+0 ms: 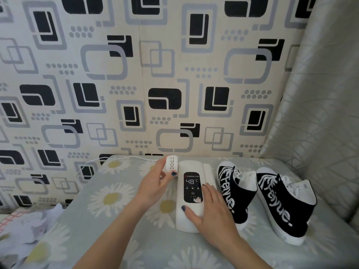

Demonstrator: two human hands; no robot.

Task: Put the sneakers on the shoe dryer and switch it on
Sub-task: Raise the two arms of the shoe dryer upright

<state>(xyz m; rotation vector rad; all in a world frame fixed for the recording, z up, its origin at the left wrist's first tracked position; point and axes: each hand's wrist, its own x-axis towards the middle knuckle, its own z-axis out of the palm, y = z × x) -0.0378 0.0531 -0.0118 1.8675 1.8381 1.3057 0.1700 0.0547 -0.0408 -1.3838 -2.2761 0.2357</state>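
White plastic shoe dryer (191, 195), smooth rounded slab, lies flat on a daisy-print cloth worktop (108, 199), centre. Its glossy black panel (193, 187) is lit, reading 48°C. Left hand (155, 186) grips a slotted white nozzle (171, 164) at the dryer's 10 o'clock corner, thumb curled against it. Right hand (210, 207) rests on the dryer body with fingers straight, thumb at the panel's 6 o'clock end. Thin white cord (108, 159) runs off at 9 o'clock. Two black canvas high-top sneakers (268, 199), white soles and laces, white lettering, stand at 3 o'clock, off the dryer. Patterned wall (136, 74) behind.
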